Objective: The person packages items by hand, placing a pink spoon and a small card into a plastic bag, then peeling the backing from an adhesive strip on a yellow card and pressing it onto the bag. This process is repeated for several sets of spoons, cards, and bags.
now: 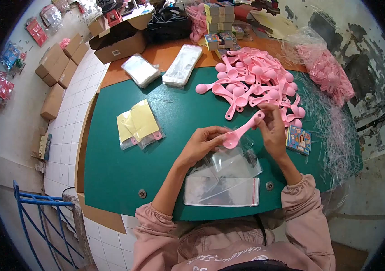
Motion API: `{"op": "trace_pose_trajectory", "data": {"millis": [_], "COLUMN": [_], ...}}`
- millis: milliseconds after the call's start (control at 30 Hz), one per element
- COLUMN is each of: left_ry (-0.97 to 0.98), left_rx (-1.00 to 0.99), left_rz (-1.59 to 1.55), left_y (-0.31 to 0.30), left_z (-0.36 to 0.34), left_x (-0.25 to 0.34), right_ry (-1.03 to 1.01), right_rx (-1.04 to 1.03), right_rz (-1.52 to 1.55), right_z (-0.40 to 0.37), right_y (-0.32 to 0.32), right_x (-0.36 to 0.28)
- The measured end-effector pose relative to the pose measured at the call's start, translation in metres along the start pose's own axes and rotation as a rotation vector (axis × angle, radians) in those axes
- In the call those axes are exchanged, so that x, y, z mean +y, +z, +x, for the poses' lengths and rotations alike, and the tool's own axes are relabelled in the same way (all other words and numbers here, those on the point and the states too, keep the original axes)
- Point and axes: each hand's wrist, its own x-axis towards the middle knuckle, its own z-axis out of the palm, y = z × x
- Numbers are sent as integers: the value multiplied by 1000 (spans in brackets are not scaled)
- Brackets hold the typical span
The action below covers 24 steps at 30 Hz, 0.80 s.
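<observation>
A pink plastic measuring spoon [244,130] is held above the green table between my two hands. My right hand [272,131] pinches the end of its handle. Closed at the bowl end, my left hand [204,143] has its fingertips against the rim of the bowl. Just beneath the spoon are clear plastic bags [236,163]; whether my left fingers also grip one is hard to see. A clear bag with a sealing strip [219,191] lies flat nearer to me. Beyond my right hand spreads a heap of pink spoons [255,74].
Two bags with yellow cards [142,122] and pink pieces lie left. Bag stacks [182,65] stand at the back, near an open carton [119,45]. On the right are a small card stack [299,140], plastic scraps [334,135] and a bag of pink spoons [330,74].
</observation>
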Motion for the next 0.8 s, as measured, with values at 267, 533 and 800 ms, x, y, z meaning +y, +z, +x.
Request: {"op": "trace_pose_trajectory", "data": {"millis": [267,533,800], "left_ry": [32,63,55], "left_rx": [129,147,87], "left_rz": [-109,-110,-108], "left_y": [6,8,9], "left_z": [-2,-2,-1], "left_x": [5,4,2], "right_ry": [-230,-254,-189], "right_rx": [322,303,128], "right_rz": [-48,-106,-31], "right_z": [-1,-2,-6], "right_y": [-6,-4,1], "right_x": [-8,-8,-4]}}
